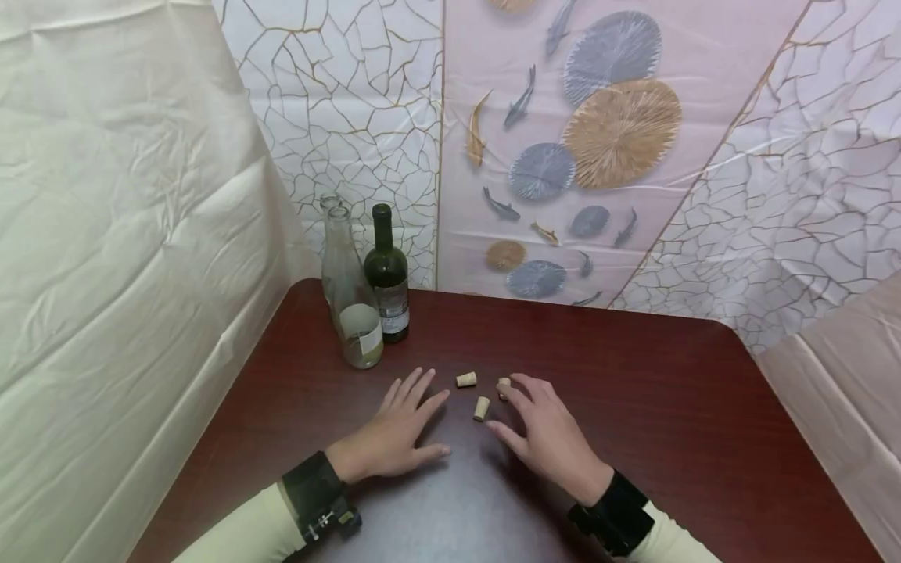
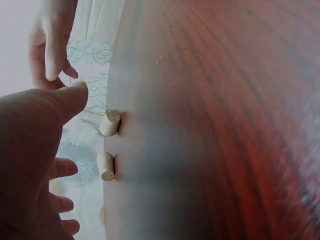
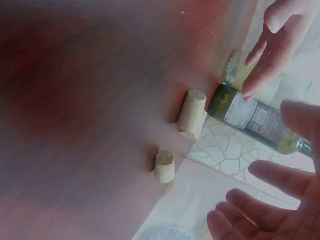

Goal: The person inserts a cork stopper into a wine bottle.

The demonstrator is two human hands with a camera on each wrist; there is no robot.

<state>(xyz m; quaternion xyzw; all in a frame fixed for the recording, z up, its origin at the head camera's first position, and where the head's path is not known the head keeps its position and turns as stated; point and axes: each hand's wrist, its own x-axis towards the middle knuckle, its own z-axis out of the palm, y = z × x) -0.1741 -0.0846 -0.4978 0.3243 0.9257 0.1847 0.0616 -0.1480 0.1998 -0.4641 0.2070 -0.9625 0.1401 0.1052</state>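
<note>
Three wine corks lie on the dark red table: one farther back (image 1: 466, 380), a middle one (image 1: 482, 408) and one at the right (image 1: 504, 388). Left of them is my left hand (image 1: 397, 434), fingers spread and nothing held. My right hand (image 1: 552, 442) hovers over the right side of the group, its fingertips overlapping the right cork in the head view. In the right wrist view, loosely bent fingers (image 3: 280, 180) stand apart from a nearer cork (image 3: 192, 111) and a smaller-looking cork (image 3: 164, 166). The left wrist view shows two corks (image 2: 110, 123) beyond the left thumb.
At the back left of the table (image 1: 633, 367) stand two clear glass bottles, the front one (image 1: 359, 313) with a pale label. Beside them is a dark green wine bottle (image 1: 385, 274). Patterned cloth (image 1: 535, 172) hangs behind, and pale cloth (image 1: 141, 234) borders the left side.
</note>
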